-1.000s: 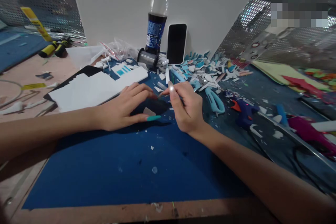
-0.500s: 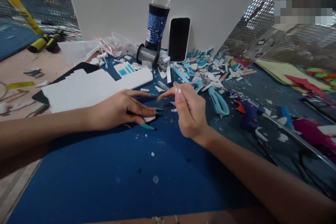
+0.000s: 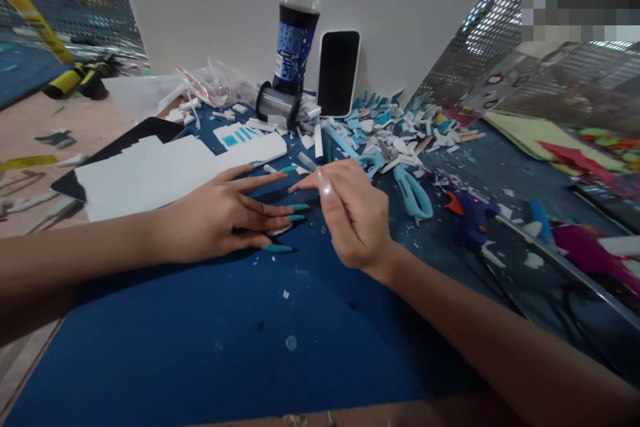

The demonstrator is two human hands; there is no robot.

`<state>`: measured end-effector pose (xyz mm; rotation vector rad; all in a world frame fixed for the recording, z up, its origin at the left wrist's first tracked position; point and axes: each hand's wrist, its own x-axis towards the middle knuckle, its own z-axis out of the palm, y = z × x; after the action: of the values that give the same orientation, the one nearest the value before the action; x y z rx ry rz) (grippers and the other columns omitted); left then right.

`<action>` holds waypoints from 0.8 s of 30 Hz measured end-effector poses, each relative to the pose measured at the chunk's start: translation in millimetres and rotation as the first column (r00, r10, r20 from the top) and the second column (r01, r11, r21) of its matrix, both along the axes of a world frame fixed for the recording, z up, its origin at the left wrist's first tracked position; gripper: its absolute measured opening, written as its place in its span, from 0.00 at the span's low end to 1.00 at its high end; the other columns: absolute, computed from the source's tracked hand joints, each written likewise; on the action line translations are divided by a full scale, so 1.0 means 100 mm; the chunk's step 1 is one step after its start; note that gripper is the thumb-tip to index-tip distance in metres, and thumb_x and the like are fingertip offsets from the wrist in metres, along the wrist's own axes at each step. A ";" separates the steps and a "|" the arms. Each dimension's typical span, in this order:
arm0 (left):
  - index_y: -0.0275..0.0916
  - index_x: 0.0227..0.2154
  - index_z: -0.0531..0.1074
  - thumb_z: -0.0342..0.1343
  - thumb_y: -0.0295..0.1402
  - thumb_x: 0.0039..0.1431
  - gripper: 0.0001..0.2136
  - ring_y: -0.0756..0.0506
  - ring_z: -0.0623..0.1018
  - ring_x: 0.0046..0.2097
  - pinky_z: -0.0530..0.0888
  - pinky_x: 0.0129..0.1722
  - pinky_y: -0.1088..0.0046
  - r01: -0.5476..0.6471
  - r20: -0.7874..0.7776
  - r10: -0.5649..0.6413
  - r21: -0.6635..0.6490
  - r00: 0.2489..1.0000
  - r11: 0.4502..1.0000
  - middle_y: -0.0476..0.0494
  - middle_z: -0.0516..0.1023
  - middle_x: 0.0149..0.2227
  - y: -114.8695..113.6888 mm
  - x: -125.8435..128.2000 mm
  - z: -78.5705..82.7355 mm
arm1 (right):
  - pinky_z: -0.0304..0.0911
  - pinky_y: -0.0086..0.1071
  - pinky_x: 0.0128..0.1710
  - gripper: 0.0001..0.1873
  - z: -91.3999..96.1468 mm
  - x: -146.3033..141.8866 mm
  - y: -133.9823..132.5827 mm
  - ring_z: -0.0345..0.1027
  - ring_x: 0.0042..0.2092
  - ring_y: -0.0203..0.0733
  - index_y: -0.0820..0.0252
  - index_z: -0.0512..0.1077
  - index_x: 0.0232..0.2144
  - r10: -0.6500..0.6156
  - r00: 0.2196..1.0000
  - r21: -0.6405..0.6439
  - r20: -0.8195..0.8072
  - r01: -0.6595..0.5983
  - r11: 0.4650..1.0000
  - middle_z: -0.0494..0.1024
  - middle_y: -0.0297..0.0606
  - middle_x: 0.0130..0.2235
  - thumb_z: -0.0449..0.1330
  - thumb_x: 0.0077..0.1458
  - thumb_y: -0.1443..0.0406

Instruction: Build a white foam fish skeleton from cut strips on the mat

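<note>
My left hand (image 3: 220,217) lies palm down on the blue mat (image 3: 200,340), its fingers stretched out and spread, with long teal nails. Under its fingers the edge of a small white piece (image 3: 280,230) peeks out; most of it is covered. Close by on the right, my right hand (image 3: 355,217) is curled, thumb on top and index finger pointing left toward the left fingertips. Whatever its folded fingers hold, if anything, is hidden. Behind my left hand lies a large white sheet (image 3: 140,180) with a stepped edge. Blue-handled scissors (image 3: 413,192) rest just beyond my right hand.
A heap of white and blue scraps (image 3: 395,127) spreads at the back. Behind it stand a soda bottle (image 3: 295,47), a spool (image 3: 277,105) and a phone (image 3: 339,73). To the right lie a blue glue gun (image 3: 473,217) and a magenta tool (image 3: 595,253) with cables.
The left hand has flattened and its fingers have spread further apart. My right hand has shifted slightly left, staying curled. The whole view has drifted a little.
</note>
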<state>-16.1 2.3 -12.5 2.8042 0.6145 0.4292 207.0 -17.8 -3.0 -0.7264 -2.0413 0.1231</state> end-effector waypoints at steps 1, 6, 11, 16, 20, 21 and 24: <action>0.48 0.53 0.69 0.49 0.45 0.63 0.18 0.40 0.52 0.67 0.48 0.65 0.48 0.002 -0.025 -0.001 0.028 1.000 1.000 0.50 0.71 0.55 -0.02 -0.01 0.00 | 0.65 0.39 0.41 0.14 0.00 0.00 -0.01 0.69 0.37 0.41 0.61 0.71 0.30 0.007 1.000 0.025 0.016 -0.007 1.000 0.75 0.41 0.30 0.47 0.61 0.70; 0.43 0.58 0.64 0.50 0.54 0.57 0.29 0.38 0.48 0.68 0.43 0.67 0.51 0.035 -0.067 -0.032 0.050 0.997 0.998 0.45 0.67 0.59 -0.05 -0.04 0.02 | 0.67 0.42 0.46 0.14 -0.02 0.00 -0.12 0.72 0.43 0.43 0.64 0.73 0.37 -0.041 0.993 0.007 0.107 0.040 0.999 0.79 0.44 0.38 0.48 0.60 0.69; 0.41 0.62 0.57 0.51 0.54 0.56 0.34 0.36 0.50 0.67 0.43 0.66 0.51 0.055 -0.074 -0.055 0.004 0.996 0.998 0.40 0.61 0.62 -0.08 -0.05 0.04 | 0.69 0.43 0.46 0.21 -0.04 -0.03 -0.32 0.71 0.48 0.51 0.77 0.71 0.47 -0.153 0.912 0.155 0.381 0.100 0.983 0.77 0.56 0.47 0.50 0.57 0.66; 0.39 0.65 0.47 0.50 0.55 0.57 0.39 0.35 0.54 0.66 0.39 0.65 0.49 0.094 -0.109 -0.093 0.000 0.990 0.996 0.36 0.55 0.64 -0.12 -0.08 0.08 | 0.68 0.43 0.29 0.31 0.01 -0.11 -0.42 0.70 0.35 0.54 0.79 0.76 0.37 -0.422 0.748 0.367 0.512 0.254 0.895 0.78 0.59 0.35 0.50 0.56 0.52; 0.35 0.66 0.39 0.47 0.57 0.56 0.44 0.34 0.53 0.66 0.37 0.65 0.47 0.133 -0.139 -0.129 0.020 0.982 0.991 0.30 0.49 0.66 -0.15 -0.11 0.07 | 0.69 0.41 0.34 0.34 0.03 -0.14 -0.46 0.71 0.38 0.54 0.80 0.76 0.39 -0.394 0.755 0.387 0.523 0.202 0.900 0.79 0.57 0.35 0.51 0.55 0.50; 0.34 0.66 0.37 0.46 0.58 0.56 0.45 0.33 0.52 0.67 0.36 0.65 0.47 0.135 -0.151 -0.129 0.026 0.980 0.991 0.29 0.48 0.66 -0.17 -0.11 0.06 | 0.69 0.41 0.37 0.35 0.02 -0.14 -0.48 0.71 0.40 0.55 0.82 0.76 0.40 -0.390 0.758 0.366 0.524 0.213 0.906 0.79 0.58 0.37 0.51 0.55 0.49; 0.31 0.66 0.32 0.45 0.60 0.55 0.48 0.33 0.49 0.67 0.36 0.64 0.46 0.132 -0.182 -0.120 0.052 0.976 0.990 0.26 0.45 0.66 -0.22 -0.11 0.05 | 0.67 0.45 0.47 0.43 0.01 -0.17 -0.55 0.70 0.48 0.60 0.86 0.73 0.44 -0.363 0.759 0.278 0.540 0.247 0.928 0.77 0.64 0.44 0.47 0.56 0.45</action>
<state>-26.7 -19.4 -7.8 2.9436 0.4613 0.1773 190.1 -72.8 -2.3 -1.0612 -2.4242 -0.5517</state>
